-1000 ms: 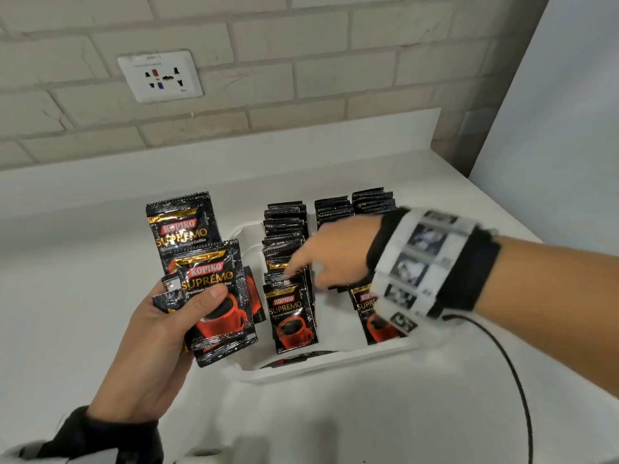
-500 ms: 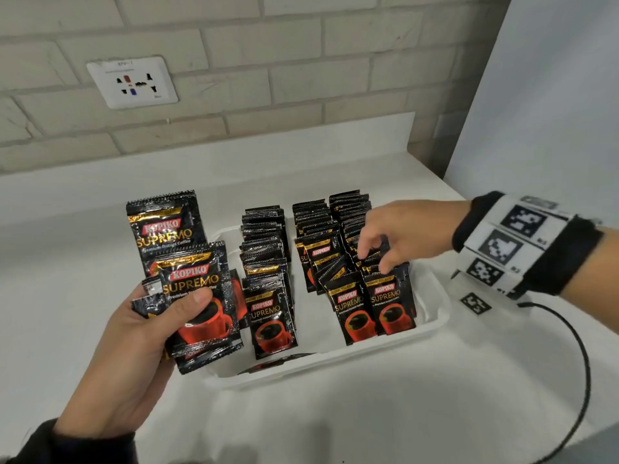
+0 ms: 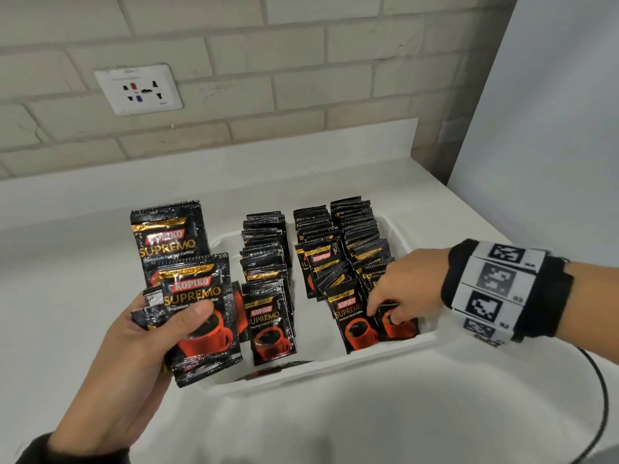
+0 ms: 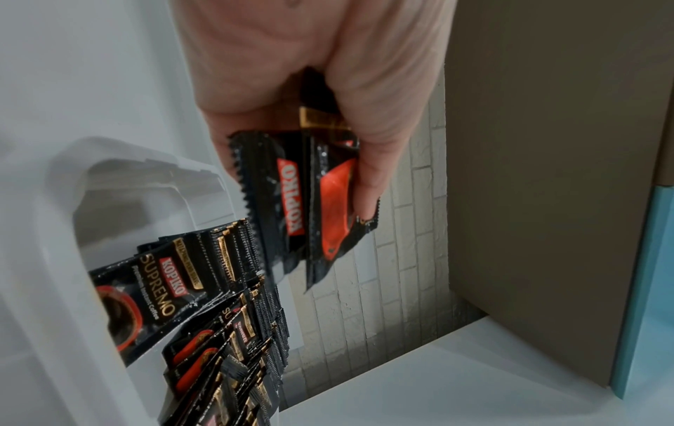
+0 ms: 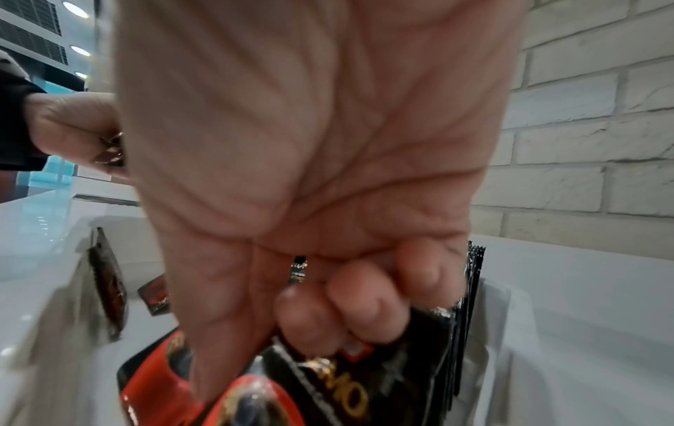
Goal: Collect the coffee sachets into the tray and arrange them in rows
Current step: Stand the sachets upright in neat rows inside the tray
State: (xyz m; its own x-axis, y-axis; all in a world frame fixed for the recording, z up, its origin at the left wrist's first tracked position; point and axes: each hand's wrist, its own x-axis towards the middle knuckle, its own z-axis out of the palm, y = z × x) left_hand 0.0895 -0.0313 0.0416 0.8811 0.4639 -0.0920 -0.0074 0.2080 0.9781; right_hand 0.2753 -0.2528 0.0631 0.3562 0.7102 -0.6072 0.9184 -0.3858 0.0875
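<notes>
A white tray (image 3: 338,371) on the counter holds three rows of upright black Kopiko sachets: left row (image 3: 264,279), middle row (image 3: 318,262), right row (image 3: 360,229). One more sachet (image 3: 274,369) lies flat on the tray floor at the front. My left hand (image 3: 144,339) grips a fanned bunch of sachets (image 3: 197,296) just left of the tray; the left wrist view shows the bunch (image 4: 291,201) above the tray corner (image 4: 54,230). My right hand (image 3: 398,289) reaches into the right row, fingers curled over the top of the front sachet (image 5: 364,389), thumb on its face.
White counter (image 3: 335,423) with a raised back ledge under a brick wall. A wall socket (image 3: 139,88) sits above left. A white panel (image 3: 552,128) closes off the right side. A black cable (image 3: 599,413) hangs from my right wrist band.
My right hand has moved from the left row across to the right row, then down to its front sachet. The left hand still holds its bunch.
</notes>
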